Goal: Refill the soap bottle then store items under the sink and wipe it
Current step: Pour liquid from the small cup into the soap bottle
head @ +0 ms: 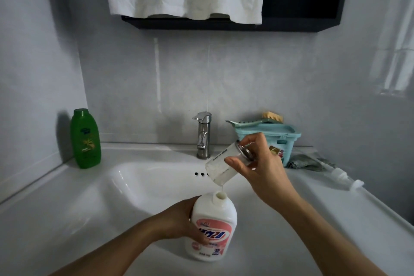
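Over the front edge of the sink (67, 197), the left hand (177, 219) grips the white soap bottle (212, 217). The right hand (264, 170) pinches a tilted clear container (220, 164), dripping into the bottle's open neck.

The right hand (259, 170) holds a clear bottle (220, 167) tilted over the white soap bottle (211, 228) gripped by the left hand (179, 219).

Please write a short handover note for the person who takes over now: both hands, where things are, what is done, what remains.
Left hand grips the white soap bottle at the front of the sink, neck open.
Right hand holds the clear container tilted, a thin stream falling into that neck.
Pump lies on the counter at right.
Done: pump off, pouring under way.
Left: finish pouring, refit pump, store items, wipe.
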### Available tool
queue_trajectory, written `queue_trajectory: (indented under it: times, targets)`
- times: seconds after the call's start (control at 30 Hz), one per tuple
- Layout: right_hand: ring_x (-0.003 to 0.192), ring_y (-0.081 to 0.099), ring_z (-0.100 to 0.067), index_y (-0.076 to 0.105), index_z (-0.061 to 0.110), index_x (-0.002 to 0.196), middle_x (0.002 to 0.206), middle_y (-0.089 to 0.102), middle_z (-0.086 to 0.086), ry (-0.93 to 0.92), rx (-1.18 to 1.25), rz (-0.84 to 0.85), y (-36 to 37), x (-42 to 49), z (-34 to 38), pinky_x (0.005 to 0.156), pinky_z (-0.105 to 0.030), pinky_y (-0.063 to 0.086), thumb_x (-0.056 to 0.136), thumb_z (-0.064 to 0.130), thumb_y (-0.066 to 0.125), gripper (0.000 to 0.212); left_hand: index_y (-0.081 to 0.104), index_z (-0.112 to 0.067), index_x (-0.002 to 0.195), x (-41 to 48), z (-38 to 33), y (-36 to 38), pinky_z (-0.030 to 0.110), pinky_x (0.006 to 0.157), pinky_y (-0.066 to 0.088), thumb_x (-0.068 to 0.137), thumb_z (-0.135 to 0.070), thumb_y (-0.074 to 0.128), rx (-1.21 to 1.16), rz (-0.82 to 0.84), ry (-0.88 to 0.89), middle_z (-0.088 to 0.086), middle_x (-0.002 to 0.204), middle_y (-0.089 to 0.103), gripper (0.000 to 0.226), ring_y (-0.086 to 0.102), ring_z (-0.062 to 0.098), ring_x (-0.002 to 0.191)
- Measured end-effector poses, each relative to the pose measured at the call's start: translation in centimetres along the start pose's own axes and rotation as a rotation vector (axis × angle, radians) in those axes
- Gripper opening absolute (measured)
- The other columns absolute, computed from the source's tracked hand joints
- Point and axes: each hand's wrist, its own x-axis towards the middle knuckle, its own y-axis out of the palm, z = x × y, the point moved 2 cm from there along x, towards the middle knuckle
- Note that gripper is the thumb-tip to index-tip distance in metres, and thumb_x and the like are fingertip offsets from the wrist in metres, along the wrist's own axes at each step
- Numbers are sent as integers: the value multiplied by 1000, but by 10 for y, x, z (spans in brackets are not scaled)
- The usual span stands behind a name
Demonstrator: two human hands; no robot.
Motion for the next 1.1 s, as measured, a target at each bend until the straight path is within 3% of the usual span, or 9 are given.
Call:
queue_trajectory:
  times: [0.3,0.57,0.93,1.1]
  targets:
    - [75,57,3,38,29,99,85,55,17,-15,0,-14,0,0,-1,62,-7,45,69,56,59,46,54,-36,121,0,-1,0,12,80,51,66,-4,83,-12,7,8,-13,112,70,70,64,-3,100]
    - [71,53,13,39,29,99,82,53,18,-19,8,-8,0,0,-1,58,-4,41,70,54,61,44,56,-35,122,3,3,0,20,88,53,64,-6,85,-3,-2,7,-13,112,70,71,64,1,103]
    - [79,56,5,38,30,100,87,54,19,-11,3,3,0,-1,1,64,-4,44,70,54,61,44,55,-34,123,2,4,0,12,80,50,64,-1,83,-13,1,3,-12,112,70,72,64,-2,101]
    - [75,57,2,39,28,100,84,55,16,-14,8,8,1,-2,2,63,-5,44,70,54,60,45,55,-36,123,3,4,0,18,88,52,63,-7,85,7,-3,-3,-15,112,70,73,64,-2,103]
